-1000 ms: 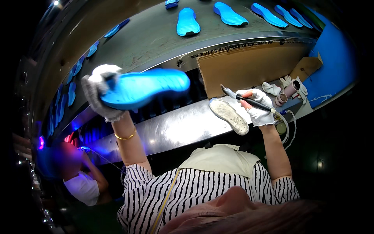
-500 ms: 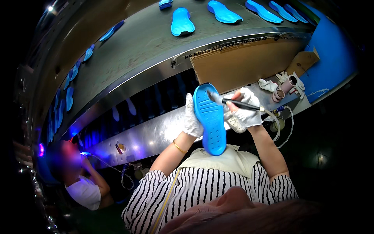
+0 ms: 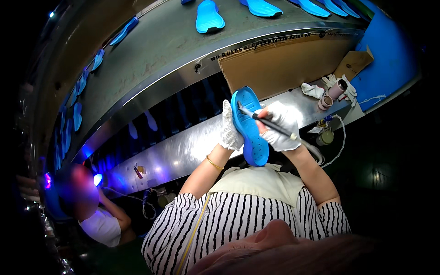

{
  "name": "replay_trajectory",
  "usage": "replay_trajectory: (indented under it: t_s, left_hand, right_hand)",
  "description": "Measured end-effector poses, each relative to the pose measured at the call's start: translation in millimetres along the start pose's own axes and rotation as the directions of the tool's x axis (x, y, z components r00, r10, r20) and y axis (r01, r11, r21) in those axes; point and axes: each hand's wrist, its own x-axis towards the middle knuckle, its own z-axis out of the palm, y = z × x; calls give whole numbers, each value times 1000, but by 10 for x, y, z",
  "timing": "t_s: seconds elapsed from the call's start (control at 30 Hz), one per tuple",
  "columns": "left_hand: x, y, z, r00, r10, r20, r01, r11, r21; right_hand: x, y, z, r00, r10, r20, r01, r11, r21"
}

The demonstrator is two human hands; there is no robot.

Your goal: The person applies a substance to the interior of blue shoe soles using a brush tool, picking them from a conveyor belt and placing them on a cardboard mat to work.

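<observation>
A blue shoe sole (image 3: 255,145) stands tilted in front of my chest, its hollow inner face with grooves and small holes turned up. My left hand (image 3: 230,130), in a white glove, is closed on the sole's left edge. In my right hand (image 3: 285,130), also white-gloved with some fingertips bare, a thin black-handled brush (image 3: 275,126) is held like a pen. The brush tip meets the sole's upper left rim on the inside.
Beyond my hands a dark conveyor belt (image 3: 160,55) carries several blue soles (image 3: 210,17). Cardboard (image 3: 288,64) leans by a metal ledge (image 3: 183,149). Right of it are white gloves (image 3: 313,90), a pink cup (image 3: 338,88) and a hanging cord (image 3: 343,137). A co-worker (image 3: 103,224) sits left.
The sole has turned slightly and moved up. The brush tip has shifted from its upper middle to its left inner rim. Soles on the belt appear shifted up and left in view.
</observation>
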Motion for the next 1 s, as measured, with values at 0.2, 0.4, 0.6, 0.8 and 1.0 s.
replay_trajectory:
  t_s: [0.2,0.4,0.6,0.8,1.0]
  left_hand:
    - [-76,151,-13,993,-74,96,75,997,-7]
    - [-139,170,-141,982,-157,104,161,986,-35]
    - [-445,-73,-334,950,-220,221,180,966,186]
    - [-273,-6,-337,986,-140,96,135,989,59]
    - [-105,14,-189,944,74,322,12,967,-256]
  right_hand:
    - [-171,-63,-96,978,106,180,-86,990,-113]
    - [-403,-169,-45,970,97,221,-86,994,-61]
    - [-556,-100,-309,984,136,111,-117,980,-163]
    - [-436,-180,-171,863,418,283,-487,836,253]
    - [-364,-126,2,977,34,212,-45,998,50]
